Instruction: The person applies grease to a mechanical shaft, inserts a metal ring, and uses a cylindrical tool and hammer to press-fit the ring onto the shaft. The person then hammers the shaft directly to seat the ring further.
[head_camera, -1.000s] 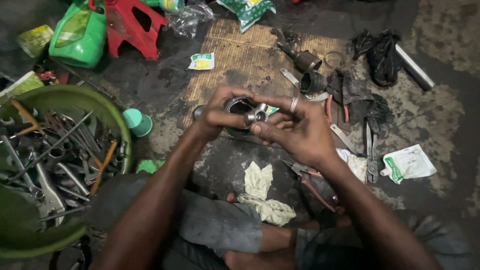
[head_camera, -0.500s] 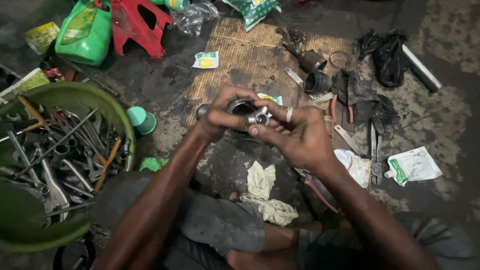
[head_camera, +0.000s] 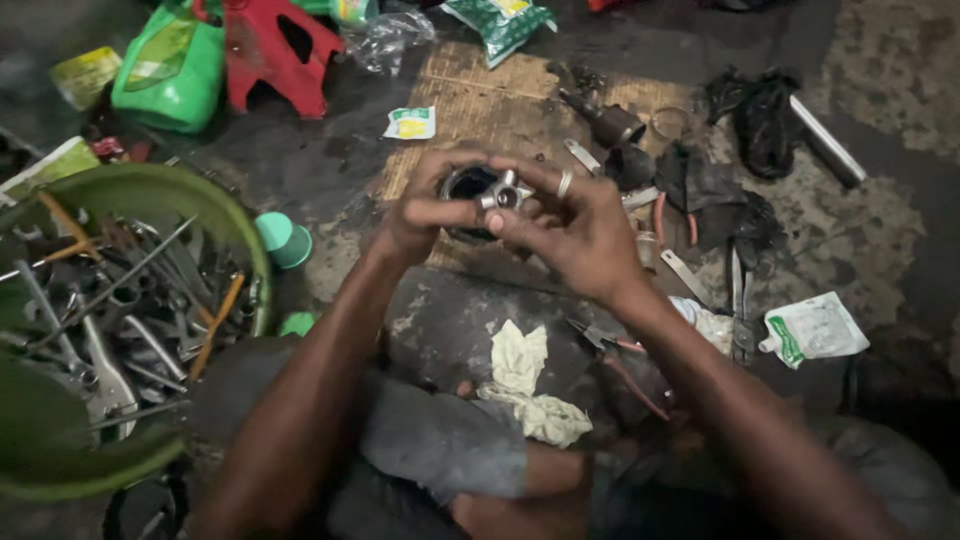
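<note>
Fingers (head_camera: 440, 212) of my left hand (head_camera: 420, 215) cup the dark round housing (head_camera: 465, 185); right hand (head_camera: 570, 230) pinches the metal spider piece (head_camera: 503, 193), frame centre; I judge squaring it before pressing wise.

We see only part of the dark round part (head_camera: 466, 186): the left hand (head_camera: 425, 215) wraps its near side, and the right hand (head_camera: 575, 228) covers its right edge, so each grip's hold stays unclear to us. Left of that part, the green basin (head_camera: 150, 190) runs off the frame's edge, its tools (head_camera: 120, 310) tangled and blurred. Beyond the part, the green jug (head_camera: 170, 70) and red stand (head_camera: 275, 55) are cropped on top.
</note>
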